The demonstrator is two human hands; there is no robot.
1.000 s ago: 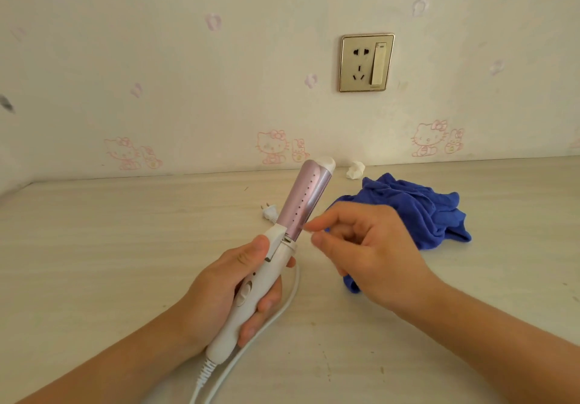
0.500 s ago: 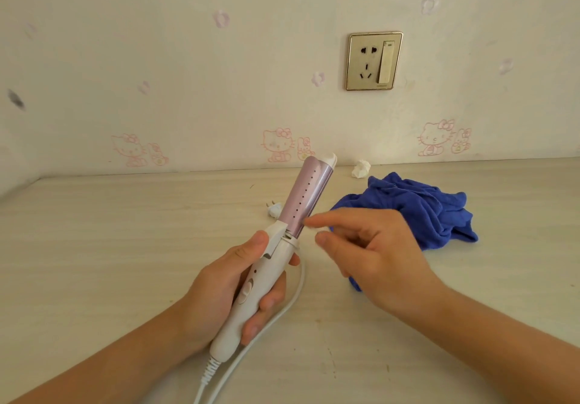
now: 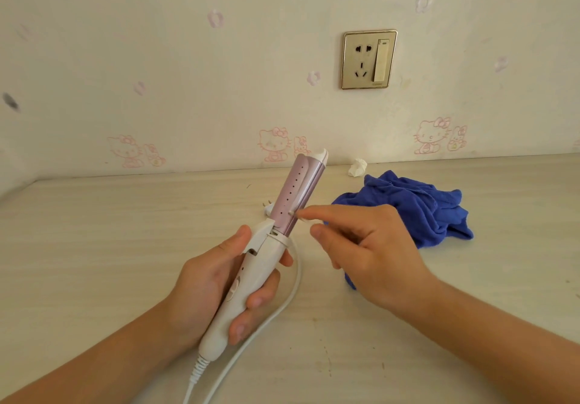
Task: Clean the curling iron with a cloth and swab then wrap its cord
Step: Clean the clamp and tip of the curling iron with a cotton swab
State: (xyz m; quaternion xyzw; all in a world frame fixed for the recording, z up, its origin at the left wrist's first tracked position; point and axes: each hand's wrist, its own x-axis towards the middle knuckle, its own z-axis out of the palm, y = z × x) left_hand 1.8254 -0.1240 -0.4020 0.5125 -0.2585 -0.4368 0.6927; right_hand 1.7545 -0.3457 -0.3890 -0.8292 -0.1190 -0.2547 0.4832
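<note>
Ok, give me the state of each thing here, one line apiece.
curling iron: tilted up off the table, handle gripped by the left hand.
swab: pinched by the right hand, tip on the pink barrel.
cord: loose, unwrapped.
plug: on the table, unplugged.
blue cloth: crumpled on the table.
wall socket: nothing plugged in.

The right hand [image 3: 373, 256] has edged up and left at mid-frame, bringing its forefinger closer to the curling iron [image 3: 295, 196]. The swab [image 3: 293, 212], hard to make out a second ago, now shows its tip past the fingertip, touching the lower part of the pink barrel beside the row of dots. The iron's white tip has risen slightly against the wall.
</note>
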